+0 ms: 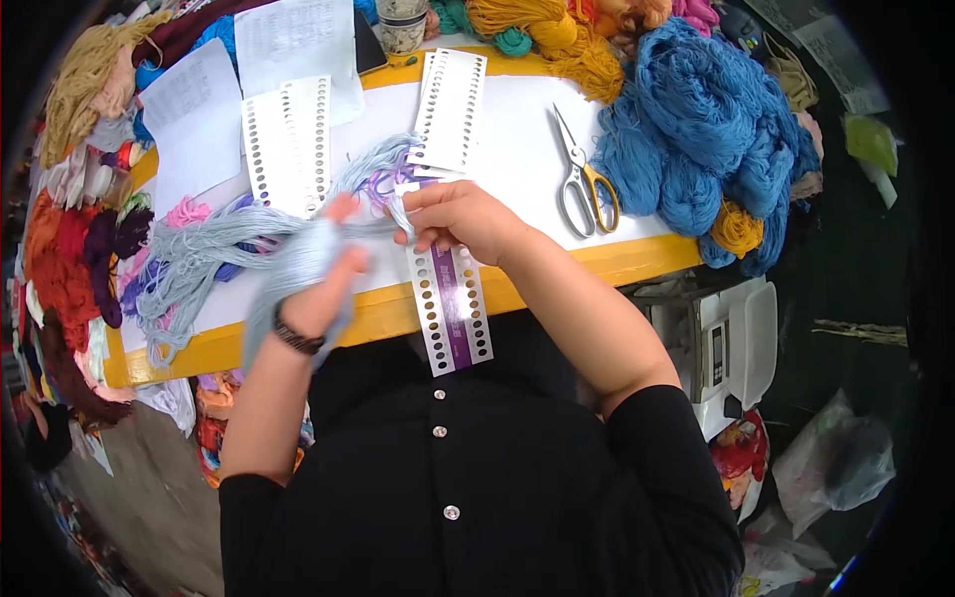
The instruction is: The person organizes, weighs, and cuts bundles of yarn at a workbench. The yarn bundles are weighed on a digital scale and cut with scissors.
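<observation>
Across the near left of the white-topped table [537,119], pale blue thread [214,244] spreads in glossy, loose strands, its ends fanning over purple and pink yarn, and here it is again, draped over the left hand [333,274] in a broad, smeared band. Motion blur swallows that hand's fingers, so whether they're wide or closed, I can't tell. Over to the right hand [456,219]: fingertips pinched narrow on a pale strand, right at the top of the purple-and-white punched card [450,308], whose upper end they cover; the card hangs past the near yellow edge, its small print unreadable. Left forearm angles up and slightly inward, banded at the wrist; right forearm reaches diagonally in from the near right.
</observation>
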The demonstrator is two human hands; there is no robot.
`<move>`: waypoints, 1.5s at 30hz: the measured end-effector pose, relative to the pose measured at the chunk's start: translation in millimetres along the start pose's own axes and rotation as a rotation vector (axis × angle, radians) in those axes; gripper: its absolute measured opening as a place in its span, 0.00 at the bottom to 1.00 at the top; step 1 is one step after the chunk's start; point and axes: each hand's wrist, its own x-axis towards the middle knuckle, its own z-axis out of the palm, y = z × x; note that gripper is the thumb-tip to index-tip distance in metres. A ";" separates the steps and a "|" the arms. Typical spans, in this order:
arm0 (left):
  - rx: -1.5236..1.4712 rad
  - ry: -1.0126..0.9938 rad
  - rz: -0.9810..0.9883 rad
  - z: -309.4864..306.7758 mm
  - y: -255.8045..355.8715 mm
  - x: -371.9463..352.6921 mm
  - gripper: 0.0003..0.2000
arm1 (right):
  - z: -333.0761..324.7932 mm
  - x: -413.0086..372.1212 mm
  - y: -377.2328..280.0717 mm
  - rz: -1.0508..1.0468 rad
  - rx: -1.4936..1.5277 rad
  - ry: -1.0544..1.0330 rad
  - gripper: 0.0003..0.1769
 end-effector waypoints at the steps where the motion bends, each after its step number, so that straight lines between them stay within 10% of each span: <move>1: 0.129 -0.092 -0.065 7.4 -8.8 9.6 0.28 | 2.9 -1.5 -3.3 0.000 -0.005 -0.004 0.12; 4: 0.188 -0.226 -0.264 28.0 -6.5 26.4 0.29 | 8.5 -6.9 -5.9 -0.198 -0.770 0.112 0.11; 7: 0.419 -0.158 0.050 32.1 -4.9 29.2 0.30 | 7.0 -1.3 12.8 -0.386 -0.975 0.267 0.10; 11: 0.402 -0.238 -0.252 41.0 17.9 30.7 0.37 | -15.1 14.0 36.2 -0.716 -0.950 0.250 0.08; 18: 0.617 -0.231 -0.170 40.7 5.4 35.2 0.45 | -32.0 5.1 39.9 -0.307 -0.234 0.064 0.06; 27: 0.715 -0.229 -0.135 46.3 11.4 36.0 0.40 | -8.7 8.2 45.7 -0.878 -1.055 0.302 0.12; 36: 0.872 0.299 0.049 -0.1 9.8 10.1 0.13 | -8.9 9.7 45.9 -0.743 -1.018 0.346 0.09; 41: 0.994 -0.097 -0.032 48.2 3.7 32.0 0.11 | -10.0 -9.1 34.1 -0.571 -0.845 0.229 0.15; 45: 0.282 0.035 -0.073 39.4 -9.9 25.6 0.12 | -32.6 -32.3 45.0 -0.979 -1.224 0.636 0.22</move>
